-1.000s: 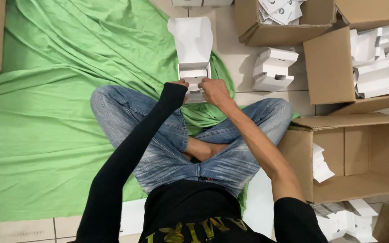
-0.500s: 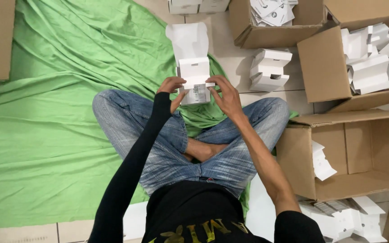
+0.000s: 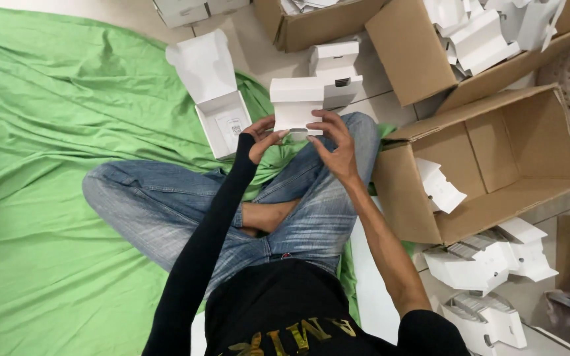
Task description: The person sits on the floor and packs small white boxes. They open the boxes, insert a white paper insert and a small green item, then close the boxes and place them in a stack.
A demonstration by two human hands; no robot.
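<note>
Green cloth covers the tiled floor where a person sits cross-legged among brown cardboard cartons, the nearest carton lying open on its side to the right with one white folded piece inside. Both hands meet just above the knees on a small white box: the right hand grips its lower edge with curled fingers, while the left hand touches its lower left corner with fingers half bent. Just left of the hands, an open white box with its lid flap raised rests on the cloth.
</note>
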